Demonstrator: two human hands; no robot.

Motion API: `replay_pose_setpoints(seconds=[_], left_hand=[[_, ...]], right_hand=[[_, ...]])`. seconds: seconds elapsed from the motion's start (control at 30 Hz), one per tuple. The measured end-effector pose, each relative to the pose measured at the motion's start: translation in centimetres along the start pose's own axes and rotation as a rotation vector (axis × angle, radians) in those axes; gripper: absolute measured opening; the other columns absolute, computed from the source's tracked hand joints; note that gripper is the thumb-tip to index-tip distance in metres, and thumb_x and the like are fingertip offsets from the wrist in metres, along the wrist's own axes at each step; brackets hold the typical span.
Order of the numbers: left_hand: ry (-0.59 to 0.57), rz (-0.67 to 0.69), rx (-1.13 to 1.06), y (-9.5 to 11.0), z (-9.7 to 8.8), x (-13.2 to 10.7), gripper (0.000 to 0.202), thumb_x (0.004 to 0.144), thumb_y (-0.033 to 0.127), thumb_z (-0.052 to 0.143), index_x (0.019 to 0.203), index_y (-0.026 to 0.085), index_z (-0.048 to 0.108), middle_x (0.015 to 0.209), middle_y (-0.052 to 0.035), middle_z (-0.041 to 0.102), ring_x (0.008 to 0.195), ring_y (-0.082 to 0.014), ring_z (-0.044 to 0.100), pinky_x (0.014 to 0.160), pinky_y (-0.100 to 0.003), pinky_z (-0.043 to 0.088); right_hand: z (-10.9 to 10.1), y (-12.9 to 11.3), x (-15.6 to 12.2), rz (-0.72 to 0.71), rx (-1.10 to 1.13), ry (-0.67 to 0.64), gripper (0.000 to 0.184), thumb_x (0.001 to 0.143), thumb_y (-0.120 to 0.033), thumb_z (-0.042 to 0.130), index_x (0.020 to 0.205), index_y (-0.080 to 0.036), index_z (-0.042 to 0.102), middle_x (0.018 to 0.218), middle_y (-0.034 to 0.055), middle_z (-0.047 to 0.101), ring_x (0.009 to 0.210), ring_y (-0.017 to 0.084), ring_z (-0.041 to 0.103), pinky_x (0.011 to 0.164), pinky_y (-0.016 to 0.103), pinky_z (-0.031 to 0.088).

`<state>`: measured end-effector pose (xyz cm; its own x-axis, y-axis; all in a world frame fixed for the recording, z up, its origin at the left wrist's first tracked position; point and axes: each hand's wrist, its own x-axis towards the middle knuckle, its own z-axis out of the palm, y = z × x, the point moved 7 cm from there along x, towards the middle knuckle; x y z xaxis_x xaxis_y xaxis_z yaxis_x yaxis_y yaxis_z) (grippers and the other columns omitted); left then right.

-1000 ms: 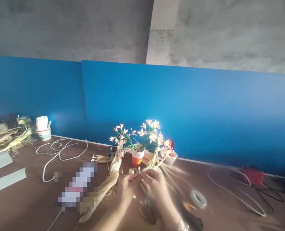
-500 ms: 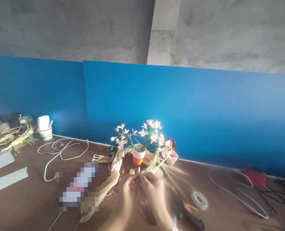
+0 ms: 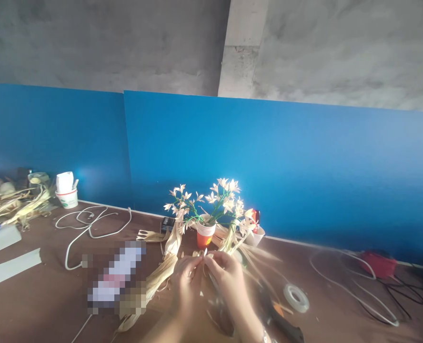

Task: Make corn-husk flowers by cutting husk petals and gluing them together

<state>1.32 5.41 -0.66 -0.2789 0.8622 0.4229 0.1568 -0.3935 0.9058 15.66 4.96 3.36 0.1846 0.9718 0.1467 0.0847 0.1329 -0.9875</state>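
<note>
My left hand (image 3: 186, 275) and my right hand (image 3: 229, 274) are closed in pinches, their fingertips meeting. A small pale petal (image 3: 206, 252), likely of corn husk, stands up between them. Which fingers bear it most I cannot tell. Just beyond is an orange and white paper cup (image 3: 206, 236) with pale husk flowers (image 3: 229, 204) on green stems. Strips of dried corn husk (image 3: 163, 269) lie left of my hands. A tiny pale scrap (image 3: 201, 294) shows below my fingers.
A tape roll (image 3: 296, 297) and a dark-handled tool (image 3: 283, 324) lie to the right, near a red box (image 3: 377, 263) with cables. On the left are a white cable (image 3: 90, 228), a white tub (image 3: 67, 197) and a husk heap (image 3: 18, 205). A blue partition (image 3: 268, 166) stands behind.
My hands have shifted slightly, the right one turning a little while the petal stays between the fingertips. A tiny pale scrap now shows below them. The flowers and cup have not moved.
</note>
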Motion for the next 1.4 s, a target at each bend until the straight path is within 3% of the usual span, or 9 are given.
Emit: replay_pose_setpoints(seconds=[0.23, 0.47, 0.67, 0.77, 0.87, 0.97, 1.1, 1.4], left_hand=[[-0.044, 0.076, 0.058, 0.6, 0.5, 0.2, 0.019, 0.082, 0.031, 0.061, 0.075, 0.021, 0.076, 0.073, -0.0059, 0.074, 0.072, -0.0238, 0.068, 0.069, -0.036, 0.052], [-0.101, 0.010, 0.048, -0.8, 0.9, 0.2, 0.023, 0.086, 0.035, 0.059, 0.082, 0.020, 0.076, 0.080, -0.0061, 0.075, 0.077, -0.0227, 0.070, 0.072, -0.033, 0.054], [-0.206, -0.192, -0.162, -1.3, 1.8, 0.7, 0.028, 0.077, 0.044, 0.070, 0.087, 0.019, 0.079, 0.086, -0.0079, 0.079, 0.085, -0.0264, 0.072, 0.079, -0.034, 0.056], [-0.342, -0.345, -0.354, -1.6, 3.1, 0.6, 0.047, 0.067, 0.051, 0.079, 0.100, 0.018, 0.078, 0.095, -0.0100, 0.079, 0.093, -0.0294, 0.071, 0.086, -0.037, 0.054], [-0.365, -0.435, -0.468, -1.9, 3.5, 0.6, 0.060, 0.064, 0.058, 0.078, 0.106, 0.015, 0.076, 0.095, -0.0120, 0.079, 0.093, -0.0288, 0.071, 0.089, -0.038, 0.052], [-0.361, -0.507, -0.466, -2.8, 3.5, 0.5, 0.061, 0.066, 0.064, 0.074, 0.099, 0.013, 0.077, 0.088, -0.0131, 0.078, 0.084, -0.0262, 0.071, 0.077, -0.034, 0.052], [-0.496, -0.552, -0.462, -3.2, 4.2, 0.1, 0.052, 0.067, 0.060, 0.076, 0.083, 0.009, 0.078, 0.076, -0.0120, 0.076, 0.066, -0.0196, 0.065, 0.062, -0.028, 0.044], [-0.607, -0.623, -0.630, -1.4, 4.6, -0.7, 0.039, 0.061, 0.046, 0.087, 0.070, 0.010, 0.076, 0.066, -0.0077, 0.071, 0.060, -0.0127, 0.059, 0.062, -0.025, 0.041]], right_hand=[[-0.2, 1.9, 0.6, 0.110, 0.138, -0.051, 0.033, 0.066, -0.045, 0.075, 0.066, -0.013, 0.070, 0.060, 0.0029, 0.066, 0.057, 0.014, 0.053, 0.056, 0.025, 0.039], [0.0, 2.6, 0.8, 0.165, 0.216, -0.072, 0.036, 0.061, -0.047, 0.080, 0.063, -0.013, 0.069, 0.056, 0.0004, 0.062, 0.052, 0.011, 0.047, 0.053, 0.024, 0.035], [-0.1, 2.4, 1.0, 0.175, 0.275, -0.073, 0.038, 0.057, -0.048, 0.082, 0.061, -0.014, 0.067, 0.056, 0.0009, 0.062, 0.054, 0.012, 0.050, 0.054, 0.025, 0.038], [-0.5, 2.4, 1.1, 0.189, 0.293, -0.083, 0.035, 0.059, -0.046, 0.082, 0.063, -0.014, 0.067, 0.059, 0.0012, 0.063, 0.059, 0.014, 0.054, 0.059, 0.026, 0.041], [-1.0, 2.0, 1.1, 0.181, 0.285, -0.112, 0.031, 0.065, -0.043, 0.079, 0.065, -0.015, 0.066, 0.064, 0.0019, 0.065, 0.065, 0.017, 0.057, 0.066, 0.028, 0.043], [-1.5, 2.0, 1.2, 0.178, 0.249, -0.127, 0.028, 0.069, -0.041, 0.075, 0.068, -0.015, 0.066, 0.068, 0.0032, 0.066, 0.069, 0.018, 0.058, 0.069, 0.029, 0.043], [-1.4, 2.2, 1.3, 0.226, 0.190, -0.183, 0.028, 0.068, -0.040, 0.075, 0.069, -0.013, 0.067, 0.064, 0.0029, 0.064, 0.068, 0.019, 0.058, 0.068, 0.030, 0.042], [-1.6, 1.2, 0.5, 0.260, 0.150, -0.169, 0.022, 0.069, -0.035, 0.072, 0.063, -0.016, 0.064, 0.056, -0.0036, 0.054, 0.059, 0.012, 0.047, 0.061, 0.026, 0.036]])
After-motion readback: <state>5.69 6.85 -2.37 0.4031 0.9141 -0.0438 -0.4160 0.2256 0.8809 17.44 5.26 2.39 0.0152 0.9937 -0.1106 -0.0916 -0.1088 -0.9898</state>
